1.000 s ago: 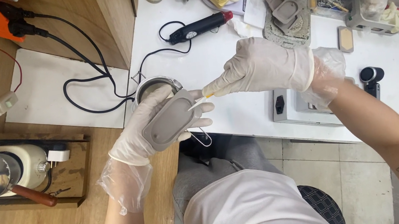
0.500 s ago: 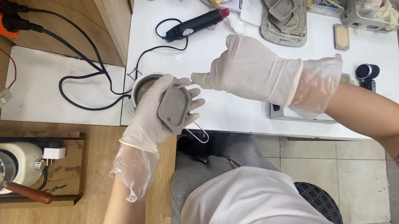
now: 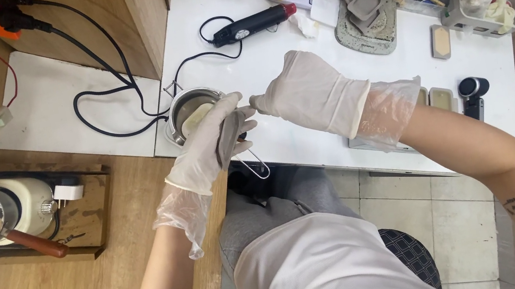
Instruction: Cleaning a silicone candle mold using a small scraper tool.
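gloves are worn on both hands. a flat grey mould point(image 3: 229, 137) is gripped edge-on by the closed left hand point(image 3: 210, 147), just beside a small metal pot point(image 3: 184, 108) at the white tabletop point(image 3: 292, 138) edge. the right hand point(image 3: 307, 95) is curled – its fingertips are pinched at the mould's top, above a thin wire loop point(image 3: 258, 163).

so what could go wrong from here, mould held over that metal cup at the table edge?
1. The grey mould is tilted on edge in the left hand over the metal cup; it could slip from the loose glove.
2. The cup sits close to the table edge; a nudge might tip it off.
3. The black cable loops right beside the cup and could snag.
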